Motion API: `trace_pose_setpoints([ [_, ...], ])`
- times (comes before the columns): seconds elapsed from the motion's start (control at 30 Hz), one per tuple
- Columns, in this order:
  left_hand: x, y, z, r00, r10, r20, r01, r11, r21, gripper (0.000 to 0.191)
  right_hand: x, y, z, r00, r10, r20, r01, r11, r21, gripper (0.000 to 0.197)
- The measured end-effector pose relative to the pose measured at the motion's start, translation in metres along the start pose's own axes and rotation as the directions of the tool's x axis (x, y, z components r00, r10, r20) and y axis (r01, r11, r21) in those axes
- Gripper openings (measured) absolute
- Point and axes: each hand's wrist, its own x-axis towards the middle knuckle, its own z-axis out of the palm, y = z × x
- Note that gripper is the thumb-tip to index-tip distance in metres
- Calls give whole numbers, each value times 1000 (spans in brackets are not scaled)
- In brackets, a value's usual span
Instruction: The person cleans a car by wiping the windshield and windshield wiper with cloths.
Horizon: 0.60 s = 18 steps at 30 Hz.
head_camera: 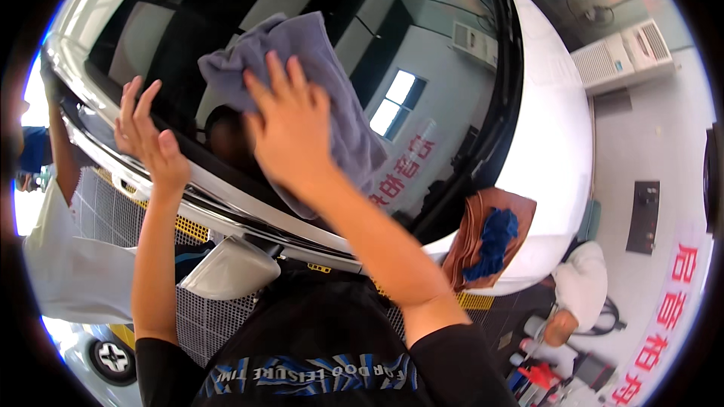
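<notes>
A grey microfiber towel [353,141] lies spread and wrinkled on the dark windshield [447,85] of a white car. My right hand [291,124] is laid flat on top of this towel, fingers apart, not visibly gripping it. To the left, my left hand [150,135] is raised with spread fingers near the windshield's side edge and holds nothing. Whether it touches the glass or the pillar cannot be told. Beyond my right forearm, a folded brown towel [523,209] rests on the car's white hood [551,124], with a crumpled blue cloth [492,246] on it.
The side mirror [232,271] juts out between my arms. A person in a white shirt [85,271] stands at the left by the car. Another person [582,282] bends at the lower right near assorted gear [543,376]. An air conditioner [622,56] hangs on the wall.
</notes>
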Motion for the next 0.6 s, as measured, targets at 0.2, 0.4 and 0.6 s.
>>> trace_pose_setpoints([
  [0.2,-2,-14,0,1000,20,5,-20,1000,-13,67,-13,229,-57,858,402,-321,-495,815,-301,39],
  [0.4,-5,-10,3,998,-20,-57,17,998,-53,63,-241,244,-55,717,636,-284,-660,751,16,58],
  [0.6,-6,-3,5,995,-58,-83,48,992,-116,62,-103,58,-22,992,103,-76,-116,977,-178,52],
])
